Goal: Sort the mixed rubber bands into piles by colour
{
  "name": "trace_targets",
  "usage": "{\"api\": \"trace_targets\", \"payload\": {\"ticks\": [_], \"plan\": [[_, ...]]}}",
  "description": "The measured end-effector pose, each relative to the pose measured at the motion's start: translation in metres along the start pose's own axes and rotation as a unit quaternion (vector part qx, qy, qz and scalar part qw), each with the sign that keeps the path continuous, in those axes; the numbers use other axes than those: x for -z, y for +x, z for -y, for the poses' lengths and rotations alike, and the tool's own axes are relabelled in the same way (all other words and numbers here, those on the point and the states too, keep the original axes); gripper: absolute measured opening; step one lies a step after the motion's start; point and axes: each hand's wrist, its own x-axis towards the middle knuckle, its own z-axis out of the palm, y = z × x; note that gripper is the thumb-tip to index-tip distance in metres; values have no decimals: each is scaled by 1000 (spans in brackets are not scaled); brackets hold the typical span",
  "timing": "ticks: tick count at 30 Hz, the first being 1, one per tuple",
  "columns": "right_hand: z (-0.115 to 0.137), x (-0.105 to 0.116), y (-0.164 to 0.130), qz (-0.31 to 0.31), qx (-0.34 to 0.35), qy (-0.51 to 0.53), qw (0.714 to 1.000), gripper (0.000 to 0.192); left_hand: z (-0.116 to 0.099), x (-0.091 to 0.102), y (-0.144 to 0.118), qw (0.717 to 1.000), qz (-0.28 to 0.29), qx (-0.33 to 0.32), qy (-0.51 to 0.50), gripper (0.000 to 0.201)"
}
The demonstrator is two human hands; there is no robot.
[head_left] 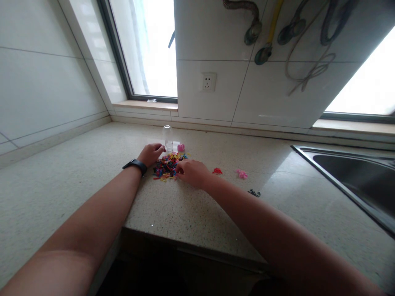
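Note:
A heap of small, thin, multicoloured pieces that look like rubber bands [166, 167] lies on the counter. My left hand [151, 153], with a black watch on its wrist, rests at the heap's left back edge, fingers stretched loosely toward it. At the heap's right side, my right hand [193, 172] has its thumb and fingers pinched together among the pieces; what is between them is too small to make out. Behind the heap stands a clear bottle [168, 139], beside a pink cap [181, 147]. Smaller piles lie to the right: red [217, 171], pink [241, 174] and black [254, 193].
The speckled stone counter [173, 213] ends at a front edge near me, with a dark space below. A steel sink [354, 172] is set in at the right. On the tiled back wall are a socket [209, 82], pipes and a coiled cable [314, 72].

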Motion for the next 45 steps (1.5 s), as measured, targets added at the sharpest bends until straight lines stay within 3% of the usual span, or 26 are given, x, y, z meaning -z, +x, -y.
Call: {"api": "trace_targets", "payload": {"ticks": [21, 26, 31, 35, 39, 45], "plan": [[-12, 6, -1, -75, 8, 169, 983, 7, -1, 1, -1, 1000, 2, 10, -2, 44], [-48, 34, -27, -99, 0, 186, 977, 9, -2, 1, -2, 1000, 10, 12, -11, 47], [-105, 70, -87, -116, -86, 197, 970, 20, 0, 1, -3, 1000, 16, 13, -18, 47], [-135, 77, -132, -124, -135, 213, 960, 28, 0, 1, -4, 1000, 21, 9, -1, 46], [-131, 70, -147, -75, -117, 225, 964, 26, -2, 2, -6, 999, 24, 2, 26, 46], [-107, 68, -144, 26, -6, 111, 993, 12, -2, 3, -8, 998, 30, 6, 47, 45]]}}
